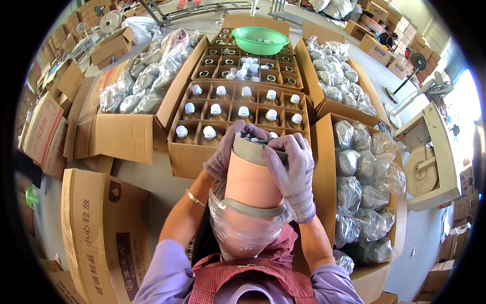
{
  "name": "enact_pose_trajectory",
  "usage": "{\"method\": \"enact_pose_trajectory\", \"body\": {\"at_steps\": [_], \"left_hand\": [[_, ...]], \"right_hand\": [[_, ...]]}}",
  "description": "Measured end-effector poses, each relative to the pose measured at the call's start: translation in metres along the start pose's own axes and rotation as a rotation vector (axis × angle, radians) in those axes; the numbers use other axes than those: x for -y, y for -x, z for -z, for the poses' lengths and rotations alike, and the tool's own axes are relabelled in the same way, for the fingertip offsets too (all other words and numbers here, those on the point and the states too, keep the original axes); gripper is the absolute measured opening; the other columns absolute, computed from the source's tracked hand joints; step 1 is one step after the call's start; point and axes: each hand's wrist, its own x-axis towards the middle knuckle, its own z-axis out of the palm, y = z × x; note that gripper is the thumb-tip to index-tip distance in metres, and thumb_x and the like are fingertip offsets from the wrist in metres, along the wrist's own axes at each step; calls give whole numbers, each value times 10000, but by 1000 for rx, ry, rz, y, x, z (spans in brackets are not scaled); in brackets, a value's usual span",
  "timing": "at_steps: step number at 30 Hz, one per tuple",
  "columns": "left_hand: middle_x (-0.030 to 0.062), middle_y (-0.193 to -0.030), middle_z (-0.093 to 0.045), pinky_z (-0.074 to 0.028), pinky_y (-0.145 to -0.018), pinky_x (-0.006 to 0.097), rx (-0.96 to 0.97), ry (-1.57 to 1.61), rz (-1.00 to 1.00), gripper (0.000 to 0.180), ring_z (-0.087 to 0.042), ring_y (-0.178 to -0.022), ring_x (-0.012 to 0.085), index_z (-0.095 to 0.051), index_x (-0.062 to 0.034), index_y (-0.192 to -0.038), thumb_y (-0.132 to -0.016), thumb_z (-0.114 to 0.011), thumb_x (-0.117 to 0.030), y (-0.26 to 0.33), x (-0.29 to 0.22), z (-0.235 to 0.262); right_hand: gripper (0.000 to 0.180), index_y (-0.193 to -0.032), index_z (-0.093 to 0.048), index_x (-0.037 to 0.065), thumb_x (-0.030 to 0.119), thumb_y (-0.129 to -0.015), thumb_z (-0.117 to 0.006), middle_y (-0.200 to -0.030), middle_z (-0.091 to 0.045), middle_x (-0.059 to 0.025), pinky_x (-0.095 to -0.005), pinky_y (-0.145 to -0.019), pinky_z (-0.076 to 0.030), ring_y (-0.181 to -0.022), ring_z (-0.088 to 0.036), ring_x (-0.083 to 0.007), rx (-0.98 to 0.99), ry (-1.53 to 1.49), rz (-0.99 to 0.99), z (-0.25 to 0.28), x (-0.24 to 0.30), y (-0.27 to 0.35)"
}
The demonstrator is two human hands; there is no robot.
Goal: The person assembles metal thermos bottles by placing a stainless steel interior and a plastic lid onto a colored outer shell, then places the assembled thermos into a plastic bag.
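Observation:
A pink cylinder with grey bands, which looks like a thermos flask body (pixel 253 182), is upright against my front. A clear plastic bag (pixel 248 230) is bunched around its lower part. My left hand (pixel 228 152), in a grey knit glove, is closed on the left side of the grey upper rim. On the right side of that rim, my gloved right hand (pixel 293 169) curls its fingers over the edge. Dark grey pieces show at the top between the fingers; what they are is partly hidden. Just beyond stands a divided carton (pixel 177 154) with white-capped bottles (pixel 208 133).
A green basin (pixel 260 43) rests on the cartons at the back. Cartons of bagged items stand at left (pixel 124 137) and right (pixel 326 197). A tall closed carton (pixel 96 228) is at near left, a machine frame (pixel 430 157) at right, a fan (pixel 417 61) beyond.

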Motion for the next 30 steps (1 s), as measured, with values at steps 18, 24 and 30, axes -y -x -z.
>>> {"method": "enact_pose_trajectory", "body": {"at_steps": [18, 24, 30], "left_hand": [[85, -887, -664, -464, -945, 360, 71, -841, -699, 279, -624, -884, 156, -601, -3, -838, -997, -476, -196, 24, -27, -2], [85, -956, -687, -497, -884, 280, 193, -671, 55, 355, -621, -896, 128, -682, 44, -1012, -1007, -501, -262, 1, -86, -7], [127, -1116, -618, -469, -939, 363, 855, -1496, 265, 321, -596, -1070, 261, -666, -61, -1184, -901, -672, -213, -37, -132, -48]], "right_hand": [[537, -1021, -637, -12, 456, -1036, -375, -1155, -606, -144, -356, -1035, -389, -1142, -533, -242, 98, -764, -481, -30, -54, 23], [627, -1135, -594, -17, 544, -1013, -342, -1068, -667, -118, -343, -944, -474, -1000, -614, -188, 91, -1427, -797, -37, -72, 9], [512, -1087, -591, 0, 445, -1003, -350, -1098, -642, -147, -367, -967, -466, -1023, -610, -230, 291, -2061, -674, -86, -86, 11]]}}
